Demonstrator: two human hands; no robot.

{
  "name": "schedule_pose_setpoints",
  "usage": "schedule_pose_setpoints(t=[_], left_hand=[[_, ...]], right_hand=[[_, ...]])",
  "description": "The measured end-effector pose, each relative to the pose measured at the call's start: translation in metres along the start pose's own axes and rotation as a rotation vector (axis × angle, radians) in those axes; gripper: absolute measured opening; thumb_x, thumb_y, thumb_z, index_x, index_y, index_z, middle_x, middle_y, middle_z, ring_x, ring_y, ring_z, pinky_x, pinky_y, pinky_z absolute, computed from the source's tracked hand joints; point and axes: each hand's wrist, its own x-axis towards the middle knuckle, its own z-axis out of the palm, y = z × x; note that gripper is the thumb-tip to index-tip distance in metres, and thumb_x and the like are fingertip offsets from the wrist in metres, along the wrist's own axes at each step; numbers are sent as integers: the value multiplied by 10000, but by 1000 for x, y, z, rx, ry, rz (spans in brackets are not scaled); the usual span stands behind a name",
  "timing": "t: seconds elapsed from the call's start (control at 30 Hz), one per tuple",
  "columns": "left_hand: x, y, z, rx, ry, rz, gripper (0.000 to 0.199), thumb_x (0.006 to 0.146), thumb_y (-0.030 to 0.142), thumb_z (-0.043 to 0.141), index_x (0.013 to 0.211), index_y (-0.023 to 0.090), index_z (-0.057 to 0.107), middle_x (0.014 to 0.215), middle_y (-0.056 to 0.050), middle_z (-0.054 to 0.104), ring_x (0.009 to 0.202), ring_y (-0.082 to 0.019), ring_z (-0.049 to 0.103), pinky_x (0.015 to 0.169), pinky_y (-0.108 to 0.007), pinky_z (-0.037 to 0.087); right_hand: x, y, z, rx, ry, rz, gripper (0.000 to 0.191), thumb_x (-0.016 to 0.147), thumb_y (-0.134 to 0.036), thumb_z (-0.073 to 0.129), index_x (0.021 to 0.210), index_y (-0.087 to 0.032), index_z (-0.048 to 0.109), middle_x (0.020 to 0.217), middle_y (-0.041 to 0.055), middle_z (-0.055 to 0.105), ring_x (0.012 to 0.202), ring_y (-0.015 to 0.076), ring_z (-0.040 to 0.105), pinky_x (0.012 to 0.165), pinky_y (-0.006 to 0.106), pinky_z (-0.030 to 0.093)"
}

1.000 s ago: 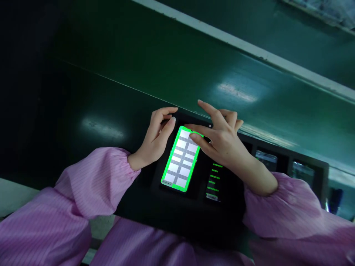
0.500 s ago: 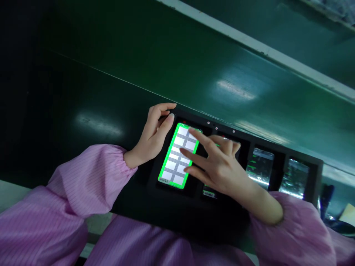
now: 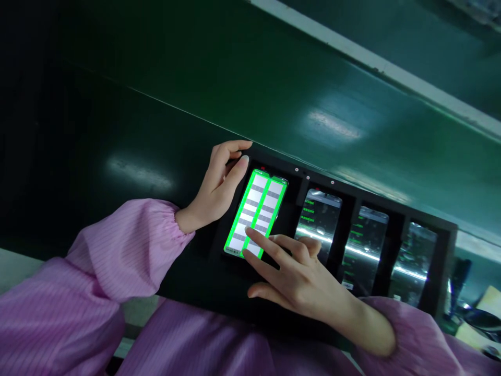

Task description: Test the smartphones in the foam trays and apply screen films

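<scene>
A smartphone (image 3: pixel 250 216) with a lit screen lies in the leftmost slot of a black tray (image 3: pixel 450 245). Its screen shows white and grey blocks, a green border and a green vertical line down the middle. My right hand (image 3: pixel 289 266) is spread over the phone's lower part, two fingertips at the screen, the thumb apart from the others. My left hand (image 3: pixel 219 183) curls round the tray's far left corner, thumb on its top and forefinger along the far edge. Several darker phones sit in the other slots, such as one phone (image 3: pixel 319 219) partly behind my right hand.
The tray lies on a dark green table mat (image 3: pixel 129 130). A pale strip (image 3: pixel 332 47) crosses the upper right. At the lower right edge are a dark rounded object (image 3: pixel 483 318) and yellowish paper (image 3: pixel 491 300), partly cut off.
My right hand has moved down the screen toward the phone's lower end, uncovering the second phone's upper part. A green vertical line now runs down the screen's middle. My left hand keeps its place.
</scene>
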Motion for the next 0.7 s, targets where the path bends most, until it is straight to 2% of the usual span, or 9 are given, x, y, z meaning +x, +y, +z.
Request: schedule_pose_setpoints(t=[0.23, 0.4, 0.57, 0.7], left_hand=[[1, -1, 1, -19, 5, -3, 353, 1062, 565, 514, 1298, 332, 634, 1389, -58, 630, 1291, -215, 596, 1124, -414, 510], [0, 0, 0, -17, 22, -5, 348, 1052, 567, 537, 1286, 336, 651, 1349, -57, 648, 1222, -200, 617, 1067, -381, 535], [-1, 1, 0, -21, 14, -8, 359, 1055, 568, 529, 1293, 326, 644, 1356, -62, 643, 1241, -207, 609, 1089, -393, 524], [-1, 2, 0, -11, 14, 1, 350, 1058, 557, 533, 1298, 330, 649, 1357, -55, 646, 1246, -203, 608, 1095, -390, 522]], right_hand=[[14, 1, 5, -4, 25, 18, 472, 1097, -581, 434, 1138, -279, 795, 1512, 49, 642, 1156, 245, 526, 847, 405, 367], [26, 9, 7, -51, 1, 27, 448, 1071, -612, 478, 1224, -316, 776, 1622, 51, 532, 1184, 276, 516, 823, 418, 361], [0, 21, -3, 6, -15, 49, 403, 1086, -539, 489, 1196, -302, 796, 1524, 90, 615, 1161, 263, 540, 864, 413, 374], [-18, 31, -8, 2, 8, 79, 394, 1094, -497, 480, 1181, -288, 803, 1500, 119, 612, 1149, 268, 543, 842, 407, 362]])
